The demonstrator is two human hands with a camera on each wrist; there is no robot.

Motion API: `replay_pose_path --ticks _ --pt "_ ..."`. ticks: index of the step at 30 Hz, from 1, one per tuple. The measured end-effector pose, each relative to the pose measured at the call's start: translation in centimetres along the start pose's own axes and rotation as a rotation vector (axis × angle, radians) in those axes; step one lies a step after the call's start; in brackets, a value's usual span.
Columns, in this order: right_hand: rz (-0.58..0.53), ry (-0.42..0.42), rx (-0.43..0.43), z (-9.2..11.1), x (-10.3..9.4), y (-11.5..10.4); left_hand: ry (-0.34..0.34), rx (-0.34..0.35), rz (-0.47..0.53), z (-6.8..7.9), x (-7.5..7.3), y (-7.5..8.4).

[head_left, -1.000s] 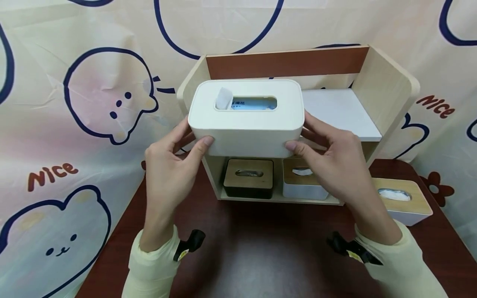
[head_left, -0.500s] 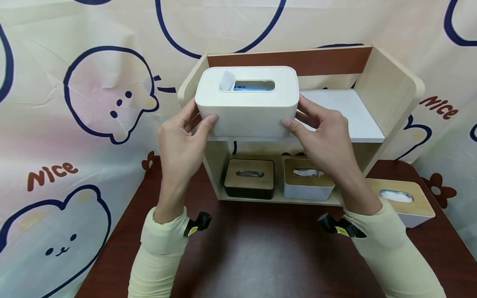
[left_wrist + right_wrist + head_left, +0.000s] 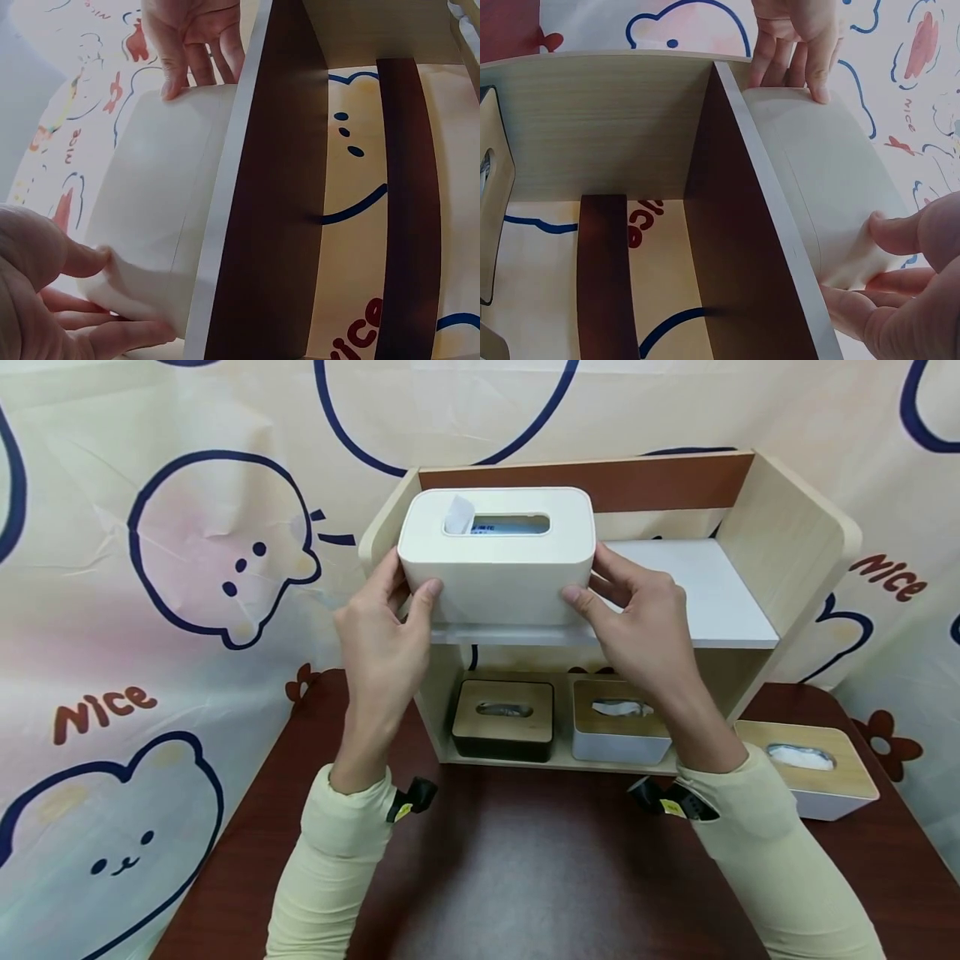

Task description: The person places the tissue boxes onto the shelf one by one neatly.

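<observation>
White tissue box: upright, upper middle of the head view, at the left part of the upper shelf; (image 3: 510, 593) whether its base rests on the board I cannot tell.
Box top: a rounded slot showing blue printed wrapping (image 3: 510, 527), with a pale tissue tip (image 3: 459, 516) at the slot's left end.
Left hand: (image 3: 384, 643) grips the white box's left end, thumb on the front face, the other fingers round the side.
Right hand: (image 3: 641, 622) grips the right end in the same way, thumb on the front near the lower corner.
Shelf unit: (image 3: 798, 527) pale wood sides, upper right of centre, with a white upper shelf (image 3: 705, 589) and a brown back rail (image 3: 660, 485).
Lower shelf, left: a black box with a wooden lid (image 3: 502, 718).
Lower shelf, right: a white box with a wooden lid (image 3: 621, 727), tissue in its slot, partly behind the right hand.
Table: dark reddish brown (image 3: 525, 860), lower half of the frame; a second wooden-lidded white box (image 3: 817, 772) stands on it at the right.
Backdrop: pale cloth (image 3: 75, 635) with blue-outlined bears and the word "Nice".
</observation>
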State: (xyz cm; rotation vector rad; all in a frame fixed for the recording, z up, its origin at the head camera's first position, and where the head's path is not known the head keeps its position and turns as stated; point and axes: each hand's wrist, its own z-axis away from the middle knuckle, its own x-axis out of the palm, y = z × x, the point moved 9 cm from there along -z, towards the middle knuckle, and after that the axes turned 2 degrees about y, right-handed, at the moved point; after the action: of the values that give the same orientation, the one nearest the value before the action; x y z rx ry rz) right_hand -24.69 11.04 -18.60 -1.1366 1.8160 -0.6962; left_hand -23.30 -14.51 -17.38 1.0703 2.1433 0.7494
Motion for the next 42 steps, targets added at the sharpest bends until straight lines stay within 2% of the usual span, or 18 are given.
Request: replay_pose_path --ticks 10,20,27,33,42 --pt "-0.01 0.001 0.013 -0.1 0.3 0.2 0.008 0.023 -0.031 -0.1 0.4 0.0" --pt "0.033 0.015 0.011 0.0 0.6 0.4 -0.003 0.007 -0.127 0.1 0.8 -0.2" --pt "0.038 0.012 0.011 0.0 0.7 0.3 0.002 0.03 -0.154 0.1 1.0 -0.1" --pt "0.042 0.003 0.024 0.0 0.8 0.5 0.008 0.036 -0.22 0.2 1.3 -0.2" --pt "0.043 -0.009 0.026 0.0 0.8 0.5 0.005 0.032 -0.211 0.4 1.2 -0.2"
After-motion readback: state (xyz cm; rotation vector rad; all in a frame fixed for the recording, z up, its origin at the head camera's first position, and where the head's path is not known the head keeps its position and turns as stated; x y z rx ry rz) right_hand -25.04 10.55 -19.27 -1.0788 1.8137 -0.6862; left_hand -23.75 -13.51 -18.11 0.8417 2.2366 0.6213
